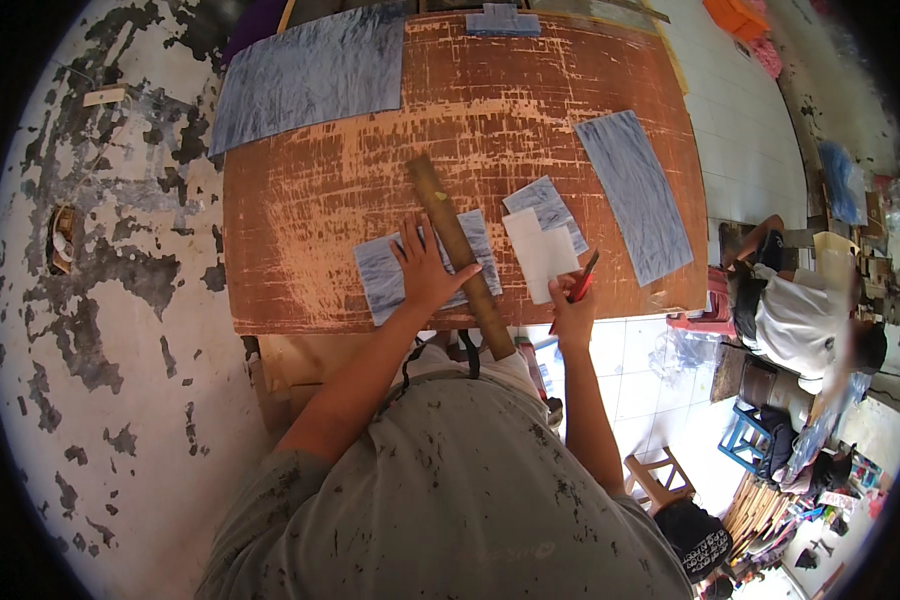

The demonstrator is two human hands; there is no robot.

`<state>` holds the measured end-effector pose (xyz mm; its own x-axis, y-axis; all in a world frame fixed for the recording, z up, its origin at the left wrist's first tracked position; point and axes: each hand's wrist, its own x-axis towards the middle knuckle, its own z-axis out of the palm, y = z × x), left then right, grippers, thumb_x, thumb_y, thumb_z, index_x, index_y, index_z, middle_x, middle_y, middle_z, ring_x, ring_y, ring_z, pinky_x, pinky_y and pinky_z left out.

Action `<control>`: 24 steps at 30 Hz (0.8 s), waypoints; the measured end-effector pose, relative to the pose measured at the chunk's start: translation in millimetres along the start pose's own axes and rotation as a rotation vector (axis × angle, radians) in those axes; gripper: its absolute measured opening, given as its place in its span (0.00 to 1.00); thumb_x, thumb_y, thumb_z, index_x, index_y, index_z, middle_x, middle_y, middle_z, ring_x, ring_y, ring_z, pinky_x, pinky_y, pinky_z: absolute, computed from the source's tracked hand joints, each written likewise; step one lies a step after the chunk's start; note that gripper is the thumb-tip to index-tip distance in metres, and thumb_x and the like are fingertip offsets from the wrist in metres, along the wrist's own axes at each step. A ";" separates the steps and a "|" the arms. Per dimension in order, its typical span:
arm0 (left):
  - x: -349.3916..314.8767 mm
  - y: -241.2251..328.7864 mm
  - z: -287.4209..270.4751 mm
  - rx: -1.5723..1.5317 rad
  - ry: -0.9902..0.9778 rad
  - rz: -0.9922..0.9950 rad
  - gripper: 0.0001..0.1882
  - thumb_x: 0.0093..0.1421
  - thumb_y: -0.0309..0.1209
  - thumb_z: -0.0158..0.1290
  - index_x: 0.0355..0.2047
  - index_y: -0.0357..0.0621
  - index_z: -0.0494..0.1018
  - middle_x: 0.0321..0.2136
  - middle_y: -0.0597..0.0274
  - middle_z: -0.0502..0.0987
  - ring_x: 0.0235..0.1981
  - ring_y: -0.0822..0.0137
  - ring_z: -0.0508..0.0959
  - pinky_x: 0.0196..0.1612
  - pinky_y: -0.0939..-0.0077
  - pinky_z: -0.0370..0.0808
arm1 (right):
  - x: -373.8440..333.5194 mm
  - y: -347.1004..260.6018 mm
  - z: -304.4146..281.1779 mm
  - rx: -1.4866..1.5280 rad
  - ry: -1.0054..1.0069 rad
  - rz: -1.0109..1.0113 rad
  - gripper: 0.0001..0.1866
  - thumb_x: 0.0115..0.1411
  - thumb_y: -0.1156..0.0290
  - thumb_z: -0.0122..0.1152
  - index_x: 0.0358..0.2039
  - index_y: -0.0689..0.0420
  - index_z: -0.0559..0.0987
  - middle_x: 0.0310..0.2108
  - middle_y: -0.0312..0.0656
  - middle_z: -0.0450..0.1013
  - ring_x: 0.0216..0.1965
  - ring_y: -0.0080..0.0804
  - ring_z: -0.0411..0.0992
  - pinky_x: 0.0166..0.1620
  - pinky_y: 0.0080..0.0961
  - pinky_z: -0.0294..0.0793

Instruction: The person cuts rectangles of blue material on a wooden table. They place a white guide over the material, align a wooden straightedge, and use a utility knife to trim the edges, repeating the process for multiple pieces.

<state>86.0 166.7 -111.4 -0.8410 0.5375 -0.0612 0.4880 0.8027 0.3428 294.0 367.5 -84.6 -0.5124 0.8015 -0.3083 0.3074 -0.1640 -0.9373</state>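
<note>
My left hand [422, 268] lies spread on a blue-grey marbled sheet [378, 275] near the table's front edge. Its thumb rests against a long, worn wooden straightedge [448, 225], which crosses the sheet at a slant and sticks out past the front edge. In my right hand [573, 312] is a slim red utility knife [583, 278], its dark tip pointing up and away. The thumb side of that hand touches or nearly touches a white card with a stepped outline [538, 252]. This card partly covers a smaller marbled piece [548, 200].
The brown tabletop [320, 220] is scored and scratched. A large marbled sheet [315, 75] lies far left, a long one [635, 195] at right, and a small cut piece [503, 20] at the far edge. A person [795, 315] sits to the right, near a blue stool [742, 440].
</note>
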 end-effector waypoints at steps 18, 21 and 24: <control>-18.9 -95.2 -19.6 -0.038 0.011 0.230 0.48 0.73 0.61 0.49 0.81 0.46 0.49 0.80 0.33 0.35 0.81 0.35 0.33 0.77 0.27 0.34 | -51.4 36.6 130.1 -0.379 0.153 -0.114 0.24 0.62 0.68 0.74 0.56 0.61 0.75 0.46 0.50 0.78 0.36 0.43 0.81 0.38 0.40 0.81; -18.8 -103.5 -22.3 -0.079 -0.005 0.351 0.41 0.75 0.52 0.49 0.80 0.46 0.53 0.81 0.38 0.38 0.81 0.36 0.37 0.78 0.29 0.36 | -63.2 22.3 137.6 -0.685 0.185 -0.358 0.26 0.62 0.67 0.73 0.58 0.59 0.75 0.57 0.53 0.72 0.42 0.53 0.80 0.40 0.46 0.82; -12.1 -115.9 -30.8 -0.064 -0.090 0.530 0.36 0.76 0.46 0.49 0.79 0.47 0.57 0.81 0.48 0.43 0.82 0.41 0.41 0.79 0.31 0.38 | -73.3 -1.6 139.9 -0.696 0.008 -0.381 0.27 0.64 0.66 0.70 0.62 0.55 0.74 0.65 0.49 0.68 0.48 0.56 0.81 0.44 0.50 0.84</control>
<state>32.5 59.2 -121.4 -0.4586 0.8869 0.0564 0.8224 0.3994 0.4052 218.9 228.6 -83.2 -0.6785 0.7344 0.0170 0.5437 0.5175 -0.6607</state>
